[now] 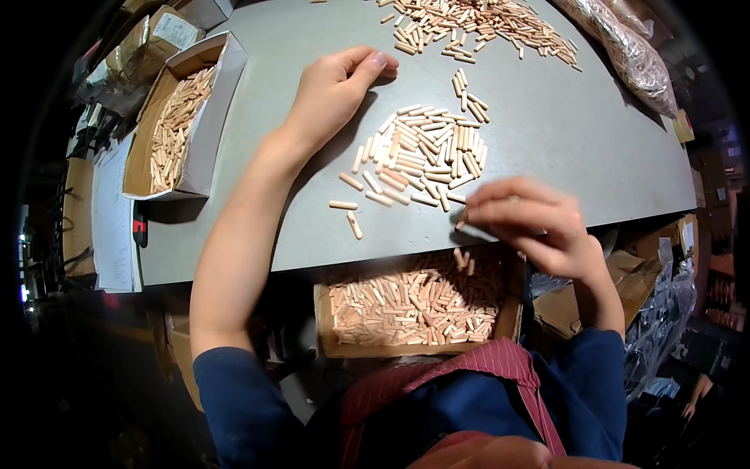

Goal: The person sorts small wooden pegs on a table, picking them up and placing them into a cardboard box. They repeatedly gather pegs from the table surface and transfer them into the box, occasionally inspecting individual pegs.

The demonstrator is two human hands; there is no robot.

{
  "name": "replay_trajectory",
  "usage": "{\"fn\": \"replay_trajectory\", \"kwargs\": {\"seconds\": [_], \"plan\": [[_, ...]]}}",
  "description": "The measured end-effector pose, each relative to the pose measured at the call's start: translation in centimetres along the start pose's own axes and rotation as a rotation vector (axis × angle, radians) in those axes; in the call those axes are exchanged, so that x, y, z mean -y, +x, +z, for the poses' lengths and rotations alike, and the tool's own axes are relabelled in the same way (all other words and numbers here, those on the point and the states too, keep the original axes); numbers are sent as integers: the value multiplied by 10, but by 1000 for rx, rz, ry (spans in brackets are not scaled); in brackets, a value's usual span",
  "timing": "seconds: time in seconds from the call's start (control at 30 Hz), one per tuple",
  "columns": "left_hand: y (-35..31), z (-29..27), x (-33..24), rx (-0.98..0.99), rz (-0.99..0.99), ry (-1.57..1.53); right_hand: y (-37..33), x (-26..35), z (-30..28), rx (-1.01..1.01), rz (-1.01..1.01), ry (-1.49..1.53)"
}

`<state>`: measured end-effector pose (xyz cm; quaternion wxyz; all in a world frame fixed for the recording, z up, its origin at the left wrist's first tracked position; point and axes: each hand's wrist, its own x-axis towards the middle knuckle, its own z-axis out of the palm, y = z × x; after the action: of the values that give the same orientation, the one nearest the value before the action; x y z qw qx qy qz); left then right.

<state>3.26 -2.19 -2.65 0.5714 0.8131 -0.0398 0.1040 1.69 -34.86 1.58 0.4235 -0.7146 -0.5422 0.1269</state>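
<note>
Left hand: the left hand (340,82) sits at the worktop (312,234), beyond the middle pile, with its fingers curled in and the thumb against them; I cannot tell whether they close on anything.
Right hand: the right hand (543,219) is at the near edge of the worktop, its fingers bent together, with 1 wooden peg (461,220) at their tips; I cannot tell whether they pinch it.
Pegs below that hand: a few loose pegs (465,260) show, blurred, over the near box.
Middle pile: pegs (426,152) lie spread between the 2 hands, with a few strays toward the near left.
Far pile: many more pegs (484,23) lie scattered at the far side.
Near box: an open cardboard box (323,316), full of pegs, stands between the worktop edge and the person's apron (437,371).
Left box: a white box (224,98) on the worktop holds pegs too.
Left edge: papers (113,219) lie near a red-and-black thing (140,225).
Far right: a filled plastic bag (625,59) rests on the worktop.
</note>
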Motion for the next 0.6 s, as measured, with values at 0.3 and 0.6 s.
{"fn": "replay_trajectory", "kwargs": {"seconds": [0.3, 0.6], "plan": [[0, 0, 0, -13, 78, 141, 51, -9, 18, -10, -147, -516], [-3, 3, 2, -32, 171, 301, 40, -43, -25, -171, 177, -198]]}}
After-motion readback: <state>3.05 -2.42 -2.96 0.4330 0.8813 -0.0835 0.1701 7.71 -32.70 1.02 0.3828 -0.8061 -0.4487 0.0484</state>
